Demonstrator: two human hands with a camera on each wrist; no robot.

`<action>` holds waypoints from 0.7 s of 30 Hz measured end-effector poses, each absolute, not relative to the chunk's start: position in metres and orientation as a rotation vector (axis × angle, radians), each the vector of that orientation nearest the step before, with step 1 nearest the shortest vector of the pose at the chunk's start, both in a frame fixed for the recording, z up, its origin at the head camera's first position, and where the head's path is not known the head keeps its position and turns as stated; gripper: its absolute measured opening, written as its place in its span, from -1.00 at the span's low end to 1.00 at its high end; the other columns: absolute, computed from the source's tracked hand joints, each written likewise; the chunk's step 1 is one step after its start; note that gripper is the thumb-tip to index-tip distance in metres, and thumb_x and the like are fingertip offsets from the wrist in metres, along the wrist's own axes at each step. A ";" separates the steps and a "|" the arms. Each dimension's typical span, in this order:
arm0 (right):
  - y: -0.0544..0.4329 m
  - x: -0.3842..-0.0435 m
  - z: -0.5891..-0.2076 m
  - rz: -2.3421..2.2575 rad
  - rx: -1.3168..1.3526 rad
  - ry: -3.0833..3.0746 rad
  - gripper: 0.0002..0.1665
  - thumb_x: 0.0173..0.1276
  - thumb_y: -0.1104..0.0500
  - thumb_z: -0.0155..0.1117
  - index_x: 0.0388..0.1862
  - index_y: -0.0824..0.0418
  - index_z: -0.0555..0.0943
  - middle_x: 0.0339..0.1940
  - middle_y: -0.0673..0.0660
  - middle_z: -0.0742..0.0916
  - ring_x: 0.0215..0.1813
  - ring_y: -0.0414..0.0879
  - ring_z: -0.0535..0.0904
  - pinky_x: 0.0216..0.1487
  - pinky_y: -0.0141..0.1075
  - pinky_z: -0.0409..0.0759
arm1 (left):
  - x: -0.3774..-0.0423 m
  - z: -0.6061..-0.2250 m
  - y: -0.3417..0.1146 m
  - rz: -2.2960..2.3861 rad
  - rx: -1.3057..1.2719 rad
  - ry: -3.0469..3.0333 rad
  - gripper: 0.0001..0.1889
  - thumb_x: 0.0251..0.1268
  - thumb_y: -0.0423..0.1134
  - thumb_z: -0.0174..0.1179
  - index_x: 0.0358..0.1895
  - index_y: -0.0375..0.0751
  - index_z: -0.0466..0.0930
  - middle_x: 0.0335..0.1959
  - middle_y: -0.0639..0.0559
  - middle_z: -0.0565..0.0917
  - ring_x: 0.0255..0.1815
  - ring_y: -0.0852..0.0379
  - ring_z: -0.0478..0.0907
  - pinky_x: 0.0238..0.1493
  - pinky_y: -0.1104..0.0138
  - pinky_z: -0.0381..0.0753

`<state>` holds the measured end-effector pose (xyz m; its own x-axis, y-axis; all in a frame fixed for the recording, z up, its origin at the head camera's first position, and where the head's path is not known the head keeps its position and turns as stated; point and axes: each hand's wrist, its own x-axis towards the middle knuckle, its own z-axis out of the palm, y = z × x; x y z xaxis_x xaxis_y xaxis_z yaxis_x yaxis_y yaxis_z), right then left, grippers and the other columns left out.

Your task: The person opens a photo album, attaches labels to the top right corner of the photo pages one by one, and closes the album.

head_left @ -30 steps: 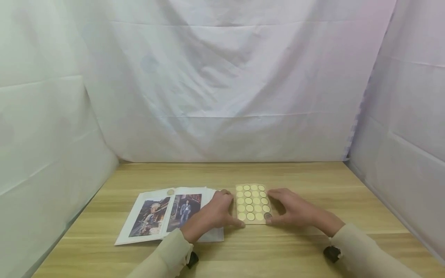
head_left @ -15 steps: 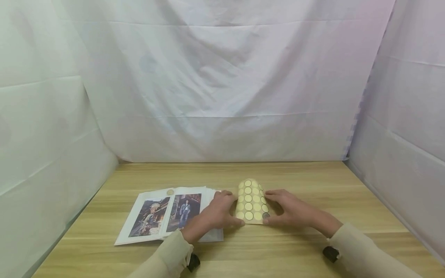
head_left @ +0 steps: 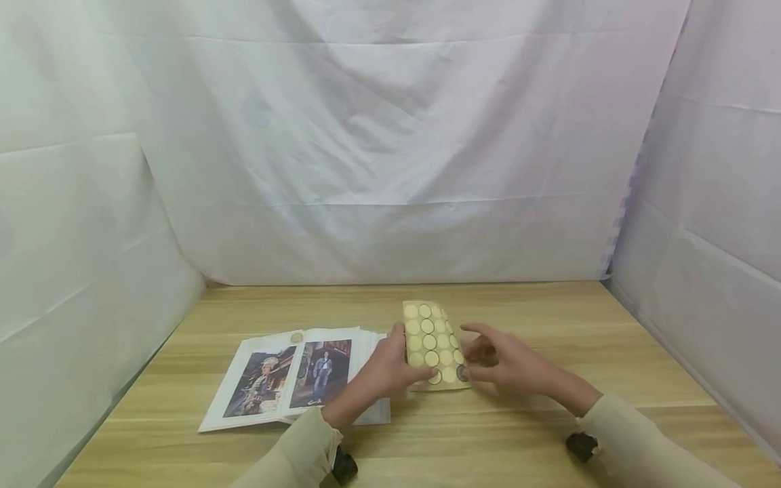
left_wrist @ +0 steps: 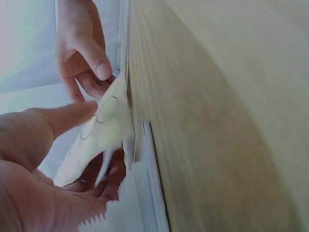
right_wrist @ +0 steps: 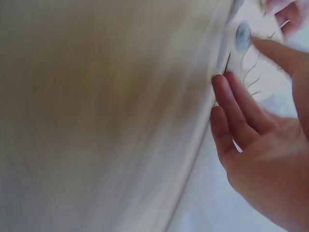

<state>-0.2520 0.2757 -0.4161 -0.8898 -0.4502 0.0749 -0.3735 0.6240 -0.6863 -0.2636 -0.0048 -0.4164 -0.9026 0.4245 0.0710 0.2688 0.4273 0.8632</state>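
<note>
A pale sheet of round yellow stickers (head_left: 429, 339), several ringed in black, is tilted up off the table in the head view. My left hand (head_left: 389, 366) grips its left side, thumb on top and fingers underneath, as the left wrist view of the sheet (left_wrist: 108, 130) confirms. At the near right corner sits one dark round spot (right_wrist: 243, 36). Beside that spot, the thumb of my right hand (head_left: 509, 362) touches the sheet, while other fingers curl at its edge and the index finger sticks out above. How far those fingers reach underneath is partly hidden.
An open photo album (head_left: 244, 369) with two visible photos lies left of the sheet, partly behind my left forearm. A round gold sticker (head_left: 297, 337) is at its top. White cloth (head_left: 390, 156) surrounds the wooden table (head_left: 518, 447) at the back and sides.
The sheet went from flat to bowed between my hands, then its far end rose and shifted left. My left thumb moved onto its face; my right index finger lifted off the edge.
</note>
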 end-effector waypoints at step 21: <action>0.282 -0.246 -0.409 -1.681 -0.490 2.423 -0.55 0.55 0.11 0.42 0.29 0.29 0.62 0.19 0.31 0.75 0.17 -0.02 0.79 0.19 -0.26 0.80 | -0.269 -0.421 0.001 1.971 0.494 1.852 -0.36 0.18 -0.38 0.57 0.35 -0.20 0.57 0.01 -0.16 0.87 -0.06 0.05 0.86 0.06 0.29 0.82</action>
<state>-0.2459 0.2817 -0.4093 -0.9350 -0.3495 0.0601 -0.1787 0.3179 -0.9312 -0.2686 0.0007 -0.4214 -0.8621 0.5066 -0.0096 -0.0410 -0.0509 0.9979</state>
